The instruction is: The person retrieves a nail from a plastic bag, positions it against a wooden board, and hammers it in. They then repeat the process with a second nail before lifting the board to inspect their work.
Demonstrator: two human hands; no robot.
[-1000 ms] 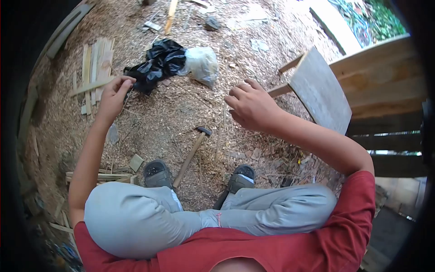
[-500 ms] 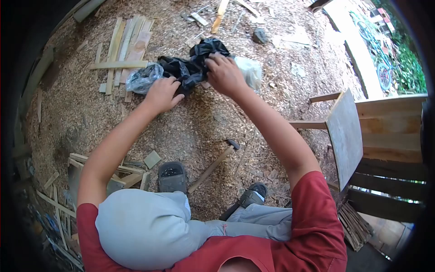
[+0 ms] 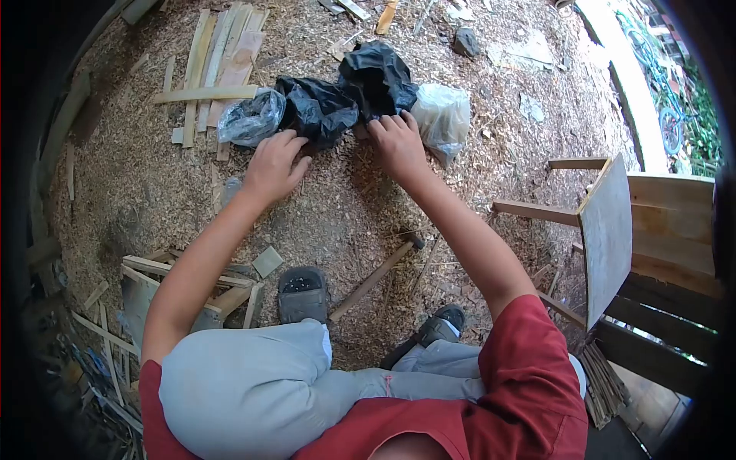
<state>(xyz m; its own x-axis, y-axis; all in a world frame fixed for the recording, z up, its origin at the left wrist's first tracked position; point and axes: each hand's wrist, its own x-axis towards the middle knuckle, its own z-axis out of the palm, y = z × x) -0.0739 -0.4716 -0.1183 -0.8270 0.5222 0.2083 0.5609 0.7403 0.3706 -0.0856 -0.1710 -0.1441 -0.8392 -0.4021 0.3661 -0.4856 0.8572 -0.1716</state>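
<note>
Crumpled black plastic bag [image 3: 322,111] lies on the wood-chip ground ahead of me, its right part standing up with a dark opening toward me. My right hand [image 3: 400,144] has its fingers bent over the lower edge of that opening. At the lower left side of the black plastic is my left hand [image 3: 276,165], fingertips right at its edge and thumb held apart. A clear plastic bag [image 3: 251,119] sits just beyond the left fingers. Beside the right hand rests a whitish, filled plastic bag [image 3: 443,119].
A hammer [image 3: 376,277] lies between my feet. Wooden strips [image 3: 218,57] are stacked at upper left, one crossing the others. A small table [image 3: 606,241] lies tipped on its side at right. Wooden frame pieces [image 3: 230,295] stand at lower left; a dark stone [image 3: 465,42] is farther off.
My right hand has come down from the top of the black bag to its lower edge, and the bag's opening now shows. My left hand stays close to the bag. The view has shifted slightly.
</note>
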